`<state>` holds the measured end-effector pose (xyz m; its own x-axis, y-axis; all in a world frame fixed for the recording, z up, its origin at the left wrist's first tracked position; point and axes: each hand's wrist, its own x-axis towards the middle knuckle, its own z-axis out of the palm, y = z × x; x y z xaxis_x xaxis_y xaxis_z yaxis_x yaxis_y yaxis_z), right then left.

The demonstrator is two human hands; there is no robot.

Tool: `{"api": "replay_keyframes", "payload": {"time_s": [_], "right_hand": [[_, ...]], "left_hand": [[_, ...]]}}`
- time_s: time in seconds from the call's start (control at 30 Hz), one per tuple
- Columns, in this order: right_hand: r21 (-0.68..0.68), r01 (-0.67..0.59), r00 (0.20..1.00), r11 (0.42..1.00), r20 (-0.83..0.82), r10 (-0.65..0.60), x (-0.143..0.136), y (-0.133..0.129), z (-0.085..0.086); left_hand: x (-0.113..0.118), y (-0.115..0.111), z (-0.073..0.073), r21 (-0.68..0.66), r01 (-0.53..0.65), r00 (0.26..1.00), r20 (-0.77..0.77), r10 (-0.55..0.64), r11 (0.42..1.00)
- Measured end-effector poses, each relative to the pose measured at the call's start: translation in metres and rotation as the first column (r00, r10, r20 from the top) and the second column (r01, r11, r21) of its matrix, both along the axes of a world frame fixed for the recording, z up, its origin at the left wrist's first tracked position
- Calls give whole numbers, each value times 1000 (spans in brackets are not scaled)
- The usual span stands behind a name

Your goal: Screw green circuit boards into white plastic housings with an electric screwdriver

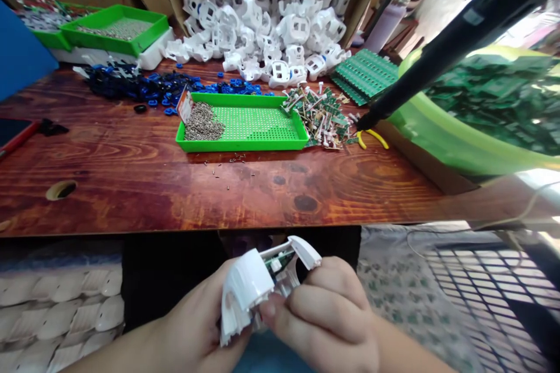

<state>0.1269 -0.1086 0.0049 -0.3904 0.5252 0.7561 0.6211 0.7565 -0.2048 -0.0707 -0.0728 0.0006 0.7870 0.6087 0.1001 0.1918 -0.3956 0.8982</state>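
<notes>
Both hands are below the table's front edge, around a white plastic housing (247,280) with a small green circuit board (280,261) inside it. My left hand (199,315) is wrapped round the housing's left side. On the right, my right hand (328,315) has its fingers curled against the housing's right part, with the thumb at its lower opening. The palm sides of both hands are hidden.
A green tray (242,145) with small metal screws sits on the wooden table (131,186). Behind it are blue and black parts (153,87) and piled white housings (262,35). At right are wired boards (321,116), yellow-handled pliers (371,139), a black arm (441,41) and a green basin (459,140).
</notes>
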Motion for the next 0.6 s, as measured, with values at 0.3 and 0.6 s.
{"api": "replay_keyframes", "payload": {"time_s": [0.3,0.6], "right_hand": [[46,53,999,998,1,-53,7,-2,-11],[-115,248,948,962,-175,-266,-5,-22,-14]], "left_hand": [[6,2,-2,57,-9,1000,-22,11,998],[13,5,-4,134,-13,1000,14,11,991]]}}
